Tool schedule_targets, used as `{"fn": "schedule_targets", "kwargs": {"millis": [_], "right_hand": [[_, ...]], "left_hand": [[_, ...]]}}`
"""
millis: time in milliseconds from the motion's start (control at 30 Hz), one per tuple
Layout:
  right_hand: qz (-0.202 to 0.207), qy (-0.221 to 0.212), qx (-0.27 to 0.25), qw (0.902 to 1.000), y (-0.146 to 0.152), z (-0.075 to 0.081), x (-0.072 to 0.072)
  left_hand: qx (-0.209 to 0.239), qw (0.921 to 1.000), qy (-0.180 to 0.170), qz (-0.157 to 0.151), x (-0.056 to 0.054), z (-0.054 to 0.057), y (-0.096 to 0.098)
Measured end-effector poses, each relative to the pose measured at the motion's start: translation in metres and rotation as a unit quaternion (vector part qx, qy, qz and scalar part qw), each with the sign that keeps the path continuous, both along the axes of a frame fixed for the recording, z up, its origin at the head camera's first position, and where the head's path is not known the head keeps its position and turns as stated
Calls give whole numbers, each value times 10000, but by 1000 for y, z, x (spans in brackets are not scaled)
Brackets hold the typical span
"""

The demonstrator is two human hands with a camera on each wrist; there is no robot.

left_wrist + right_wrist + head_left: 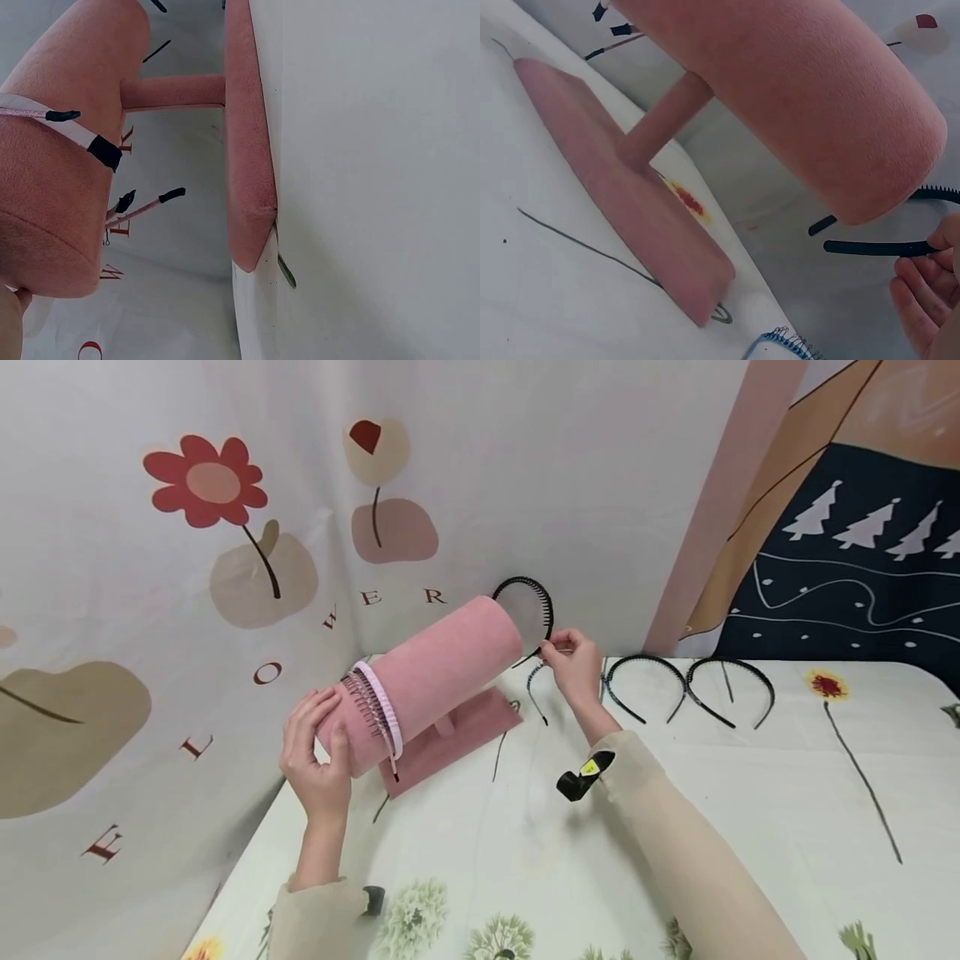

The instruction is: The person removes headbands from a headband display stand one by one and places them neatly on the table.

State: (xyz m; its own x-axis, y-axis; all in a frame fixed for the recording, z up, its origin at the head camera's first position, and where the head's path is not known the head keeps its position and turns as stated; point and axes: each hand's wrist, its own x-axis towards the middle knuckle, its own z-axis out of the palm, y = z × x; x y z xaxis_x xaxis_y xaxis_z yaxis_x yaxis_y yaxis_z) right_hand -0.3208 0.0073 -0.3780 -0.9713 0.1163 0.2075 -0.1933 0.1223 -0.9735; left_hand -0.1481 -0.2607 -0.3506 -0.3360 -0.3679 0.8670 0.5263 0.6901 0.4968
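Note:
A pink plush headband stand point(453, 652) lies as a horizontal roll on a short post above its flat pink base point(630, 210). Around its left part sit a pale lilac headband point(381, 703) and a thin toothed one point(363, 703) beside it. My left hand point(318, 756) grips the roll's left end, thumb in front and fingers over the top. Just off the right end, my right hand point(576, 672) pinches a black toothed headband point(550, 607) near one tip. In the right wrist view both black tips show below the roll's end, with the arch partly hidden behind it.
On the table point(720, 793), right of the base, stand a blue headband point(531, 685), partly behind my right hand, and two black headbands, one nearer point(647, 658) and one farther right point(768, 687). A printed cloth point(525, 485) hangs close behind the stand.

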Motion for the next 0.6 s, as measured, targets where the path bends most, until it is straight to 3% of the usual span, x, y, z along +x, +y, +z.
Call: {"fn": "schedule_targets", "kwargs": {"millis": [600], "right_hand": [[-147, -97, -82, 9998, 38, -7, 6]], "left_hand": [[37, 10000, 42, -8, -2, -2, -1]]}}
